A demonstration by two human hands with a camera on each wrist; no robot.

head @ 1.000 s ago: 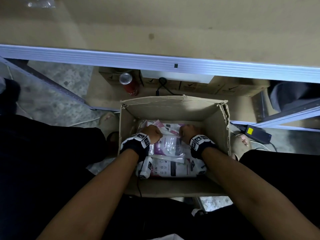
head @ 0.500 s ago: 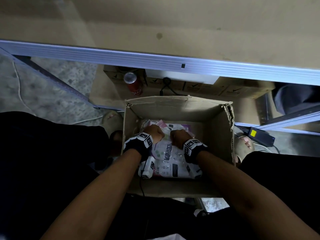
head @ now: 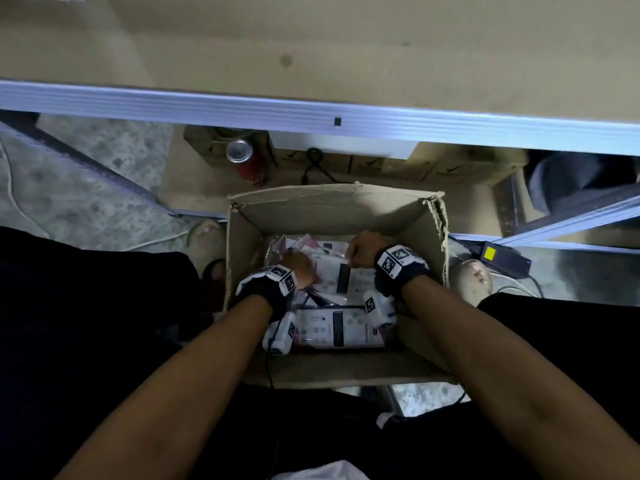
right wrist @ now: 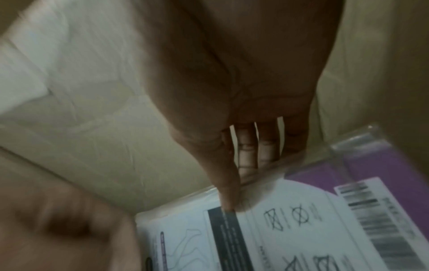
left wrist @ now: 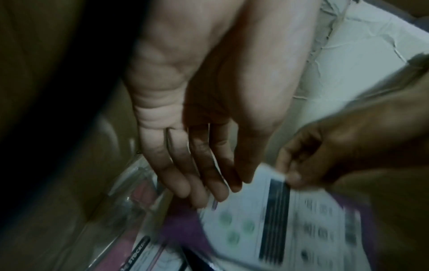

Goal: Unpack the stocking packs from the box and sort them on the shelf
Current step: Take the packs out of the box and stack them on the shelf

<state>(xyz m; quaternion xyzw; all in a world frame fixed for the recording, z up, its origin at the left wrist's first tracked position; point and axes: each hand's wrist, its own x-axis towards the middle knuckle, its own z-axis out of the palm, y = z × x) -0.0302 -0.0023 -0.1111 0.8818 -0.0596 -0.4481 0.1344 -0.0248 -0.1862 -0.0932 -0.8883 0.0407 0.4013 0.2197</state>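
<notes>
An open cardboard box [head: 242, 258] stands on the floor between my feet and holds several white-and-purple stocking packs. My right hand [head: 363, 252] pinches the far edge of the top pack [head: 330, 271]. In the right wrist view its thumb [right wrist: 230, 192] lies on the pack [right wrist: 290, 229] with the fingers behind the edge. My left hand [head: 301, 268] reaches in at the box's left side. Its straight fingers [left wrist: 209, 190] touch the near-left edge of the same pack [left wrist: 278, 229]. Another pack [head: 332, 329] lies flat nearer to me.
The shelf's metal front rail [head: 311, 112] and tan board [head: 311, 39] run across above the box. A red can [head: 247, 161] and a black cable [head: 313, 164] sit on the low board behind it. A black device with a yellow label [head: 498, 256] lies at the right.
My right hand has moved from the middle of the box to its far right and now pinches the top pack's edge. The left hand stays at the left side.
</notes>
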